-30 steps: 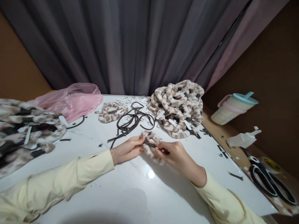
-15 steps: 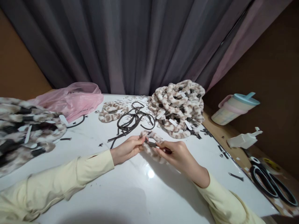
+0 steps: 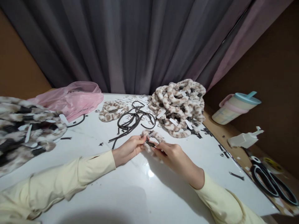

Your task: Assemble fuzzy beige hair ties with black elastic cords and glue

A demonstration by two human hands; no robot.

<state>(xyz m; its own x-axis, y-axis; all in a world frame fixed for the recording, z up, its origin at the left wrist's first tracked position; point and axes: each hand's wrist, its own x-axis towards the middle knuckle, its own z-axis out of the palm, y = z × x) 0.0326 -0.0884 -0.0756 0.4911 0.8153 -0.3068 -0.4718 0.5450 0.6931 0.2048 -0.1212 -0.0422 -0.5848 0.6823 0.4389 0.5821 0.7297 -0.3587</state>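
Between my hands is a fluffy brown-and-white fur ring [image 3: 158,136], held just above the white table. My left hand [image 3: 133,145] pinches its left side, thumb on top. My right hand [image 3: 171,153] is closed at the ring's near right side, with its fingertips at a short dark piece [image 3: 150,143] set in the ring. The fingers partly cover that piece, so its exact kind is hard to tell. Beyond my hands lies a loose tangle of dark cord [image 3: 130,119]. Another fur ring [image 3: 109,113] rests to the left of the cord.
Piles of fur rings with white tags stand at the back right [image 3: 179,105] and far left [image 3: 14,124]. A pink plastic bag [image 3: 81,96] lies behind. A tumbler [image 3: 230,110], a white bottle [image 3: 244,140] and black-handled scissors [image 3: 266,180] are on the right. Dark cord scraps [image 3: 236,176] lie around.
My right hand has shifted slightly left, closer to my left hand. The dark piece at the ring is now tilted differently, and the ring has turned a little.
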